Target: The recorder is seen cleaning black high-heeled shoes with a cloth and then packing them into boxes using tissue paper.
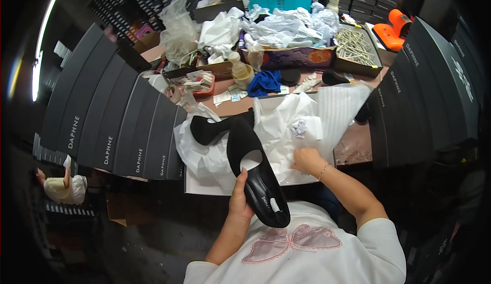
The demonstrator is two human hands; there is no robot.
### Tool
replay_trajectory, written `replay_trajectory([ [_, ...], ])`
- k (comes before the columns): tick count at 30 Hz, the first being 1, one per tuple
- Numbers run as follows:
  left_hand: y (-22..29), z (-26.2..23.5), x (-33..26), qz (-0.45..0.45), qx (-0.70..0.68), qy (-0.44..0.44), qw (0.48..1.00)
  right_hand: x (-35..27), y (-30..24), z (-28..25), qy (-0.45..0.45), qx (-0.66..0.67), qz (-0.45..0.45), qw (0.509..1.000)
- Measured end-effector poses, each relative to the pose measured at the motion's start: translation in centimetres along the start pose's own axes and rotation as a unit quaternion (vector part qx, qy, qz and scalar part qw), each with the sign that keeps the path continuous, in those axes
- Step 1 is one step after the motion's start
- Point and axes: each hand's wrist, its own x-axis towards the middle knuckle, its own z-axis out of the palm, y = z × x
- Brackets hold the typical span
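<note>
My left hand (239, 200) grips a black pump shoe (267, 192) by its side, with the sole insert facing up and the toe pointing away from me. A small white piece lies on its heel seat, and something pale sits in its toe opening. Behind it a second black pump (205, 132) rests on white tissue paper (276, 117) in an open shoebox (204, 188). Over the right part of the box, my right hand (309, 162) has its fingers curled at the tissue. What they hold, if anything, is hidden. A crumpled paper ball (298, 128) lies just beyond.
Dark shoeboxes stand in rows at left (115, 115) and right (409, 89). A white foam sheet (345, 102) covers the box's right end. Farther back are a bottle (240, 74), a blue cloth (265, 83) and a tray of sticks (354, 46). A person (66, 188) is at far left.
</note>
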Motion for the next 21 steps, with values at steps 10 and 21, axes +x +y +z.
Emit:
replay_trajectory([
  [10, -0.7, 2.5, -0.4, 0.041, 0.019, -0.060, 0.997, -3.0, -9.9, -12.4, 0.239, 0.120, -0.184, 0.946],
  [21, -1.7, 1.7, -1.5, 0.032, 0.007, 0.039, 0.999, -1.8, -6.4, -11.4, 0.245, 0.215, -0.162, 0.932],
])
